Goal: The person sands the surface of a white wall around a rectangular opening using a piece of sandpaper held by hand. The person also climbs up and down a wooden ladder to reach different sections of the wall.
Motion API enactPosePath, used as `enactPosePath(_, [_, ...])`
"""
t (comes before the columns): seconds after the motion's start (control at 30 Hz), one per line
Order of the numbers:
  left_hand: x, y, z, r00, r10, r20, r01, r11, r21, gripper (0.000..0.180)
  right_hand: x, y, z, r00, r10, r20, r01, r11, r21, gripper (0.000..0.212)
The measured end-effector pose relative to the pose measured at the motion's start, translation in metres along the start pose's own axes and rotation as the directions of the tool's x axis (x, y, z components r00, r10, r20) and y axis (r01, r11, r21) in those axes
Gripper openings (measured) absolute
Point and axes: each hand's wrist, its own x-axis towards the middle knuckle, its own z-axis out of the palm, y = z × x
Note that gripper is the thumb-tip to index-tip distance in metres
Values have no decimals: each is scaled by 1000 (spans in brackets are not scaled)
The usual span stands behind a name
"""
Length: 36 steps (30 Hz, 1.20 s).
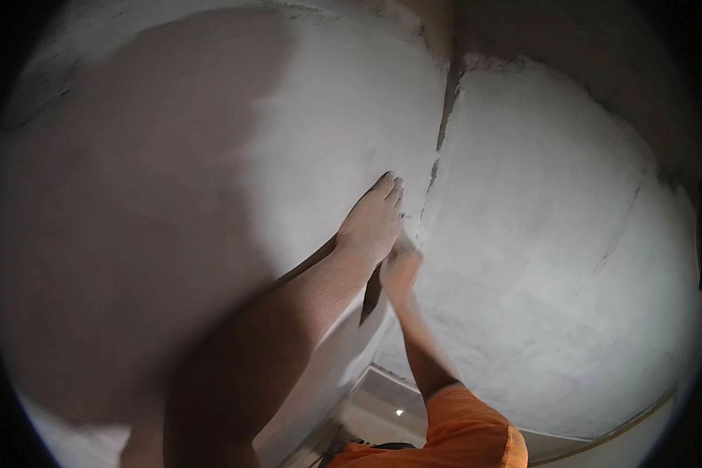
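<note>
My left hand (pixel 373 221) reaches up to the pale, plaster-smeared wall, close to the vertical corner. Its fingers are stretched out side by side, and the palm side is hidden. Just below and to the right, my right hand (pixel 402 269) is curled closed and slightly blurred, against or very near the left hand. Under the right hand shows a dark, narrow, pointed shape (pixel 371 296); I cannot tell whether it is part of a tool or a shadow. The corner joint (pixel 444 125) runs upward from the hands as a rough dark gap in the coating.
The left wall (pixel 327 117) carries a large shadow over much of its surface. The right wall (pixel 538 218) is coated pale grey, with a ragged upper edge and darker bare surface (pixel 600 47) beyond. An orange sleeve (pixel 476 427) covers my right upper arm. A small bright light (pixel 399 412) shows low down.
</note>
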Motion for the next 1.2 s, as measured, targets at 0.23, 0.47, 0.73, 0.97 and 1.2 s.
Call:
enactPosePath(0.23, [9,13,3,999,-16,-30,16,1000,-18,50,44,92,4,967,201,159,-170,968,-187,20])
enactPosePath(0.47, [5,0,-10,996,-42,-84,40,999,-24,42,1,25,-10,993,69,93,-48,978,-205,23])
enactPosePath(0.73, [-16,-3,-3,984,-100,-149,80,988,-134,38,0,4,-17,976,120,180,-100,988,-115,26])
enactPosePath(0.97, [-59,2,-26,971,-111,-214,93,991,-93,42,18,22,-40,978,159,135,-144,983,-116,12])
enactPosePath(1.2, [-137,10,-27,963,-204,-176,190,977,-93,43,-59,-99,-42,942,210,261,-222,975,16,43])
